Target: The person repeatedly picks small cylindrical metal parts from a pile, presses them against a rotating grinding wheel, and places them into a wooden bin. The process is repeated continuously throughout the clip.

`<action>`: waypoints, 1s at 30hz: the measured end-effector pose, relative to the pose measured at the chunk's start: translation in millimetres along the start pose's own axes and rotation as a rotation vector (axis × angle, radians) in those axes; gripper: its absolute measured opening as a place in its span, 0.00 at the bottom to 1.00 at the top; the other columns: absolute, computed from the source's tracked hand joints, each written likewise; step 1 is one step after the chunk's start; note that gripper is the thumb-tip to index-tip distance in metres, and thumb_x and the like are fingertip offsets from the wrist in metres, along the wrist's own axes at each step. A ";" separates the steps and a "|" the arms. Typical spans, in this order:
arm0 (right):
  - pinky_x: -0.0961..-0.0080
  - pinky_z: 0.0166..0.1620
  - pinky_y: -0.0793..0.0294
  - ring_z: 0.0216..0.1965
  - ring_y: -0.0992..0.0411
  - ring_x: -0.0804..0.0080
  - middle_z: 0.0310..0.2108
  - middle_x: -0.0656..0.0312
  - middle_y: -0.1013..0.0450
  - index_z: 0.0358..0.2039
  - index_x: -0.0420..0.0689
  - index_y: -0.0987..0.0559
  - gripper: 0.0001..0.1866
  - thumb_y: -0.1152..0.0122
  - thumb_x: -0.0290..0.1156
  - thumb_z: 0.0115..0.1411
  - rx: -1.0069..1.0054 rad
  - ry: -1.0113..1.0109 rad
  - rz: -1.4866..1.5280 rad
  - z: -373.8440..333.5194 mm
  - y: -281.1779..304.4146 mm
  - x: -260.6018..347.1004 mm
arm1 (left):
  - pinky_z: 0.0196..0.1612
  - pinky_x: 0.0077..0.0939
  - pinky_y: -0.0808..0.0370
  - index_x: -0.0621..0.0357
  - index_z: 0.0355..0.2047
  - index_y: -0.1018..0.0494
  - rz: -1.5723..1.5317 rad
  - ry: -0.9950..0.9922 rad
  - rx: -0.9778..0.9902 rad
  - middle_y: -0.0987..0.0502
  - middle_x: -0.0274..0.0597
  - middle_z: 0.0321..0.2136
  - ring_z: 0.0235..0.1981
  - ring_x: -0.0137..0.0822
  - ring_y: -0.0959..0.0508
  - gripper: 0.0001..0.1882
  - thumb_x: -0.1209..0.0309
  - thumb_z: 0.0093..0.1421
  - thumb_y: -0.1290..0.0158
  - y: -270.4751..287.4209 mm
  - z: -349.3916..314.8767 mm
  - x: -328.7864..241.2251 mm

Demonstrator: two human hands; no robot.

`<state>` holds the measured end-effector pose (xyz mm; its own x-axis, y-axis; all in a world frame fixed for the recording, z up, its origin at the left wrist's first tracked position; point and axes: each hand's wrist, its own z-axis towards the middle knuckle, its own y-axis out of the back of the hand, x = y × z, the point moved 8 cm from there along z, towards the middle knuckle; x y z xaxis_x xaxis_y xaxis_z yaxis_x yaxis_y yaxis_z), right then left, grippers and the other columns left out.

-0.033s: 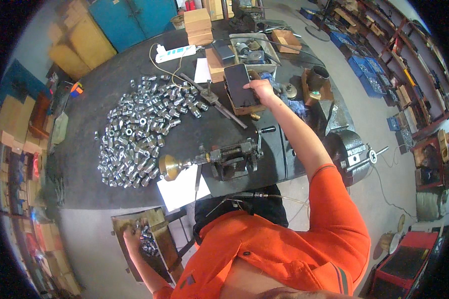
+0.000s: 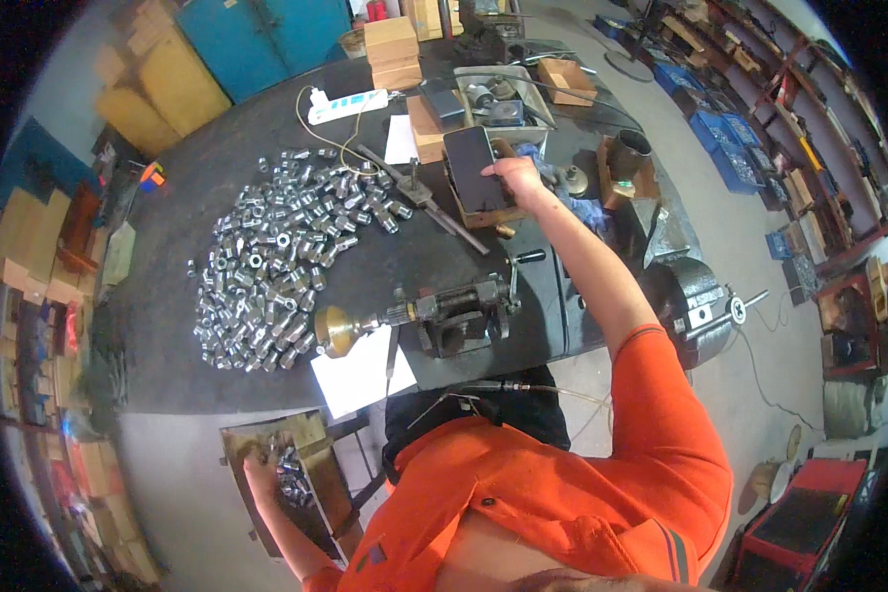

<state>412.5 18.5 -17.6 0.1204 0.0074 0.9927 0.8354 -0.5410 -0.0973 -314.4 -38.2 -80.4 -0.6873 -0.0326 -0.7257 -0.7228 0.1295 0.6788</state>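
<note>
My right hand [image 2: 519,182] reaches across the black workbench, a fingertip stretched out onto the dark screen of a phone [image 2: 468,163]. The phone leans on a small box [image 2: 493,217], and the hand is not wrapped round it. Down at the lower left, my left hand [image 2: 259,476] is inside a wooden box [image 2: 318,462], beside metal fittings [image 2: 292,481]. Its fingers are dim and partly hidden, so whether they hold a fitting does not show. A large pile of shiny hex fittings [image 2: 266,247] lies on the bench's left half.
Nearest me stands a clamping fixture [image 2: 459,314] with a brass-coloured cup [image 2: 337,332], above a white paper [image 2: 360,380]. A T-handled bar [image 2: 429,202], a white power strip [image 2: 350,105] and a parts tray [image 2: 503,99] lie farther back. A dark round machine [image 2: 686,306] sits at right.
</note>
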 end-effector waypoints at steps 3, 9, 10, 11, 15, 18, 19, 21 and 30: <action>0.78 0.25 0.34 0.20 0.32 0.78 0.20 0.63 0.27 0.17 0.37 0.23 0.05 0.42 0.25 0.41 0.002 -0.003 -0.127 -7.8 -1.7 9.0 | 0.16 0.26 0.33 0.71 0.25 0.31 0.079 0.007 -0.004 0.28 0.46 0.17 0.13 0.31 0.29 0.08 0.78 0.44 0.48 3.7 -3.0 -6.1; 0.78 0.24 0.35 0.19 0.33 0.77 0.17 0.64 0.29 0.17 0.39 0.23 0.04 0.41 0.26 0.41 -0.011 -0.009 -0.129 0.4 16.7 0.9 | 0.25 0.27 0.32 0.69 0.28 0.31 0.179 -0.120 -0.014 0.27 0.47 0.23 0.21 0.33 0.28 0.09 0.77 0.45 0.48 15.4 4.0 -15.2; 0.78 0.24 0.35 0.19 0.33 0.77 0.17 0.65 0.29 0.17 0.39 0.23 0.04 0.41 0.27 0.41 -0.026 0.009 -0.140 -3.0 22.1 3.9 | 0.26 0.27 0.32 0.69 0.29 0.31 0.161 -0.125 -0.022 0.27 0.47 0.24 0.22 0.33 0.29 0.10 0.77 0.45 0.49 12.4 0.9 -64.5; 0.79 0.23 0.36 0.19 0.34 0.77 0.16 0.65 0.30 0.16 0.39 0.23 0.04 0.41 0.27 0.41 -0.024 0.028 -0.143 -9.0 19.0 11.8 | 0.26 0.27 0.33 0.69 0.30 0.31 0.150 -0.121 -0.044 0.28 0.46 0.25 0.23 0.33 0.29 0.10 0.77 0.45 0.49 15.7 -5.6 -91.7; 0.82 0.27 0.34 0.22 0.33 0.75 0.19 0.62 0.30 0.22 0.35 0.24 0.10 0.45 0.30 0.43 -0.037 0.078 -0.284 -15.4 26.6 21.3 | 0.23 0.23 0.33 0.69 0.35 0.33 -0.108 -0.016 -0.055 0.29 0.41 0.22 0.20 0.27 0.32 0.12 0.78 0.49 0.51 14.9 8.5 -96.5; 0.81 0.28 0.34 0.23 0.32 0.74 0.22 0.59 0.29 0.24 0.34 0.24 0.11 0.47 0.29 0.44 -0.067 0.079 -0.377 -19.3 42.2 19.8 | 0.21 0.20 0.34 0.69 0.35 0.32 -0.102 -0.008 0.019 0.27 0.42 0.22 0.21 0.23 0.31 0.11 0.77 0.51 0.51 2.6 30.7 -120.9; 0.81 0.28 0.33 0.23 0.31 0.74 0.23 0.59 0.28 0.24 0.34 0.24 0.11 0.48 0.29 0.44 -0.004 0.140 -0.362 -23.8 41.1 23.6 | 0.21 0.19 0.34 0.70 0.35 0.32 -0.101 -0.067 0.012 0.27 0.42 0.23 0.21 0.23 0.30 0.11 0.77 0.51 0.51 -1.8 37.8 -128.9; 0.80 0.30 0.32 0.24 0.30 0.73 0.24 0.58 0.28 0.25 0.35 0.24 0.11 0.50 0.28 0.45 0.121 0.261 -0.332 -39.5 39.2 31.1 | 0.19 0.17 0.34 0.71 0.36 0.32 -0.101 -0.189 -0.002 0.26 0.44 0.24 0.22 0.23 0.28 0.12 0.77 0.52 0.51 -13.6 55.0 -145.3; 0.79 0.31 0.32 0.26 0.30 0.73 0.25 0.58 0.27 0.26 0.34 0.24 0.11 0.53 0.24 0.45 -0.126 0.176 0.046 -165.7 54.8 31.5 | 0.38 0.19 0.30 0.64 0.44 0.34 -0.207 -0.432 0.200 0.26 0.44 0.34 0.34 0.29 0.27 0.21 0.83 0.46 0.53 -84.0 62.1 -226.4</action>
<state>373.2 -150.2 20.2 0.0522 -0.1609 0.9856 0.7559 -0.6385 -0.1443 -93.6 19.8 19.9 -0.4085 0.3296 -0.8512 -0.7836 0.3516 0.5122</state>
